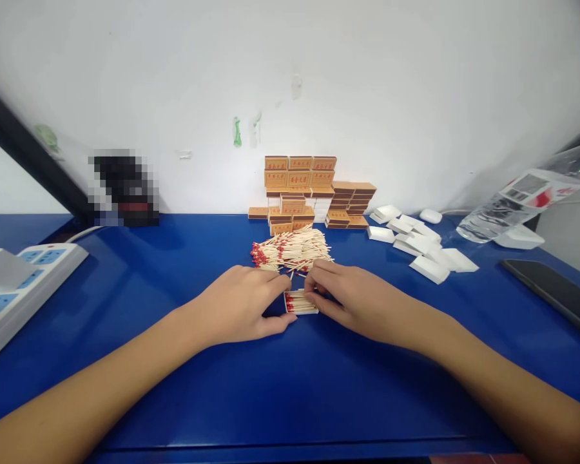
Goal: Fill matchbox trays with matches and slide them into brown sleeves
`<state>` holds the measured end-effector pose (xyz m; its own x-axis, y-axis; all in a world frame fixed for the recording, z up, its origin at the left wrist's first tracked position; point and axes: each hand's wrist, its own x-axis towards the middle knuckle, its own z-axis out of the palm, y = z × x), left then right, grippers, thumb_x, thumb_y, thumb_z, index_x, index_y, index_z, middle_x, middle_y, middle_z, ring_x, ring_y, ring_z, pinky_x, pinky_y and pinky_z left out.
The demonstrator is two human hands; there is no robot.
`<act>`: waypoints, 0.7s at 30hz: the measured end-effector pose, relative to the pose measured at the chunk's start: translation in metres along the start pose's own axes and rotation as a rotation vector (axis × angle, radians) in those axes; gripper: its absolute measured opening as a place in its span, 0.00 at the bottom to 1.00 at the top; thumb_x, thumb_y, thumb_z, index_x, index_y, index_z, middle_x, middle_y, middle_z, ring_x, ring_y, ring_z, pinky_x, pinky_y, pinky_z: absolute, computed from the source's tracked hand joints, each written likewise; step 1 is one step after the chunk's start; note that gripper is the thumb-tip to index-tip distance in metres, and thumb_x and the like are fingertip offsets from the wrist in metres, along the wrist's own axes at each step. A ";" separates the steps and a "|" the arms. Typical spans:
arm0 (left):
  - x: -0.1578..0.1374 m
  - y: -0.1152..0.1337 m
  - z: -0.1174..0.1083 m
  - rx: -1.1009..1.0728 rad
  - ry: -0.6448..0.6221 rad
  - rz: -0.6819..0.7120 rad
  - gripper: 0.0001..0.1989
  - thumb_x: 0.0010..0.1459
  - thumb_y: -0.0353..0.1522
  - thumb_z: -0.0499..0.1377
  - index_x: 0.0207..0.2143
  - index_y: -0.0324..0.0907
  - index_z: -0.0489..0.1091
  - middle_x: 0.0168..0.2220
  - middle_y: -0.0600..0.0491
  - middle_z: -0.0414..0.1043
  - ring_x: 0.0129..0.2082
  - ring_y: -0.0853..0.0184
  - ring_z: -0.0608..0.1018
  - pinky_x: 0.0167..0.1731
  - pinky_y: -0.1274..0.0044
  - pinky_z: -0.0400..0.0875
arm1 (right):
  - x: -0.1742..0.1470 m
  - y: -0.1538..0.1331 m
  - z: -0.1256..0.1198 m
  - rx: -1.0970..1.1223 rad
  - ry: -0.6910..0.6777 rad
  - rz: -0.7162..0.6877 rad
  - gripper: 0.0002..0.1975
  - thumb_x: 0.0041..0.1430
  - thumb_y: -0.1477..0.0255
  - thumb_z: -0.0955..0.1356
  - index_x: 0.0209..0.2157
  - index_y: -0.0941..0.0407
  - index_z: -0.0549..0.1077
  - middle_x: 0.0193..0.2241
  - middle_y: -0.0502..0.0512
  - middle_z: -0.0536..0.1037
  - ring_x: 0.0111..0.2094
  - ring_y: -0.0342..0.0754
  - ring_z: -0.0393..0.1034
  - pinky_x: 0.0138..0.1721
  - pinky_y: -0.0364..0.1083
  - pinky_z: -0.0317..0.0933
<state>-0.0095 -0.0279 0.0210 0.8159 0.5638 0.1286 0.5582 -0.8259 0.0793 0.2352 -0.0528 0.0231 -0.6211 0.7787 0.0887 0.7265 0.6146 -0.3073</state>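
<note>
A small white matchbox tray (309,313) lies on the blue table in front of me, with red-headed matches (299,301) lined up inside, heads to the left. My left hand (244,303) grips the tray's left end between thumb and forefinger. At the right end, my right hand (350,293) has its fingers curled and pinched at the matches; its fingertips partly cover them. Just behind the tray is a large heap of loose matches (297,248), most red heads toward the left.
Orange matchboxes (299,178) stand stacked against the wall. Several white trays (415,241) lie to the right, near a tilted plastic bottle (507,196) and a black phone (551,287). A white power strip (38,270) sits at the left, a blurred dark object (128,190) behind it.
</note>
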 end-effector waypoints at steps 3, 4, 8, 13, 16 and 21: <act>0.000 0.000 0.000 0.000 0.005 0.000 0.13 0.66 0.42 0.61 0.43 0.41 0.72 0.37 0.53 0.80 0.32 0.63 0.81 0.28 0.73 0.66 | 0.001 -0.001 0.003 0.033 0.068 -0.040 0.06 0.71 0.75 0.63 0.40 0.56 0.72 0.40 0.55 0.74 0.34 0.46 0.68 0.36 0.46 0.60; 0.000 0.000 0.000 -0.001 0.005 -0.001 0.13 0.66 0.42 0.60 0.42 0.41 0.72 0.36 0.53 0.80 0.32 0.63 0.81 0.28 0.73 0.66 | 0.001 -0.001 0.004 0.050 0.079 -0.055 0.06 0.71 0.75 0.64 0.41 0.56 0.73 0.41 0.56 0.74 0.34 0.45 0.68 0.36 0.46 0.60; 0.001 0.001 0.000 0.009 0.003 0.000 0.14 0.67 0.43 0.60 0.40 0.41 0.72 0.34 0.53 0.79 0.31 0.63 0.80 0.28 0.72 0.66 | 0.000 -0.002 0.004 0.056 0.069 -0.108 0.09 0.72 0.72 0.64 0.43 0.55 0.77 0.39 0.56 0.73 0.35 0.46 0.69 0.36 0.46 0.61; 0.000 0.001 0.000 0.003 0.009 0.006 0.14 0.66 0.42 0.61 0.43 0.41 0.72 0.36 0.53 0.80 0.32 0.62 0.81 0.28 0.72 0.67 | 0.000 -0.002 0.000 0.051 0.105 -0.097 0.10 0.70 0.76 0.65 0.45 0.55 0.79 0.38 0.56 0.73 0.33 0.45 0.68 0.34 0.45 0.59; -0.001 0.000 0.000 -0.006 0.009 0.007 0.13 0.65 0.42 0.61 0.41 0.41 0.72 0.36 0.53 0.79 0.31 0.63 0.81 0.28 0.73 0.68 | 0.000 -0.004 -0.001 0.067 0.097 -0.104 0.10 0.70 0.75 0.65 0.44 0.55 0.80 0.37 0.55 0.72 0.33 0.45 0.67 0.34 0.45 0.59; -0.001 0.000 0.000 0.004 0.019 0.008 0.14 0.66 0.43 0.61 0.40 0.41 0.72 0.35 0.52 0.79 0.32 0.63 0.81 0.28 0.73 0.67 | -0.001 -0.007 -0.002 0.082 0.084 -0.120 0.10 0.70 0.74 0.66 0.41 0.55 0.81 0.34 0.54 0.71 0.33 0.45 0.66 0.34 0.45 0.58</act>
<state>-0.0100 -0.0281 0.0205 0.8175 0.5566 0.1477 0.5520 -0.8305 0.0744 0.2315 -0.0578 0.0271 -0.6727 0.7103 0.2070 0.6201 0.6939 -0.3659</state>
